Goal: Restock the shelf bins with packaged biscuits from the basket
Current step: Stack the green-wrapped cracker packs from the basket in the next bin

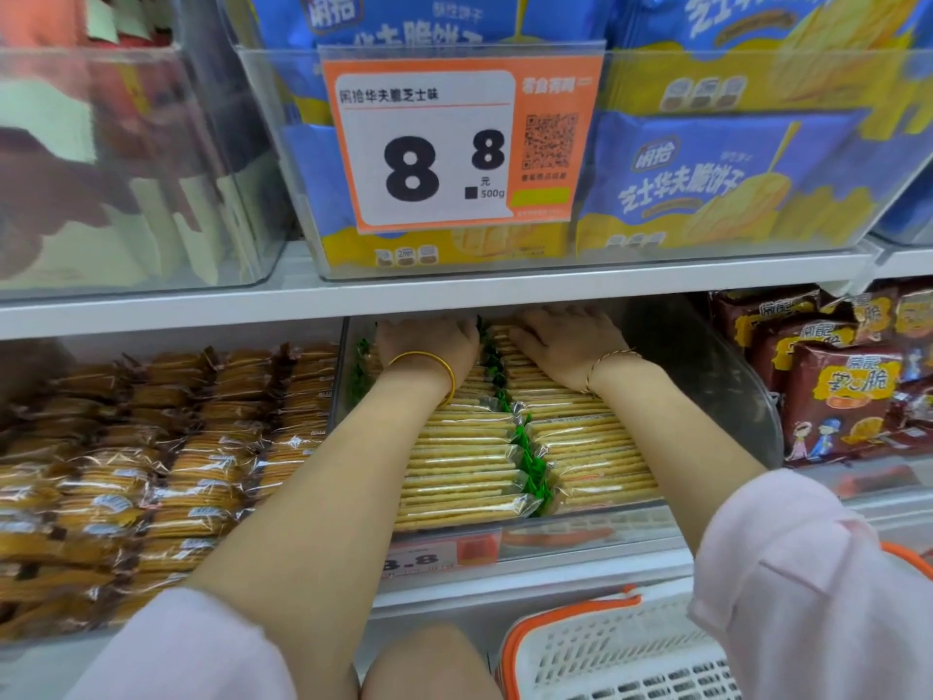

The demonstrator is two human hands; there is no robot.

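Head view: biscuit packs (469,472) stand on edge in two tight rows inside the clear bin (580,533) on the lower shelf, their green crimped ends meeting down the middle. Expect them to be light, with thin slick film over stiff, brittle crackers, so they likely slide easily and crack if you squeeze or bend them. Take a pack by its long flat faces or pinch the crimped end, never across the middle. Push a row with a flat palm, not with fingertips.

Your left hand (429,341) and right hand (565,341) are both deep at the back of the bin, backs up, one resting on each row. The fingertips are hidden under the upper shelf edge (454,295), so you cannot tell whether they lie spread or curl round a pack.

The basket (606,649) sits low at your right, just below the bin. Brown packs (151,447) fill the bin to the left, red packs (833,386) sit to the right, and blue bags (707,184) are above.
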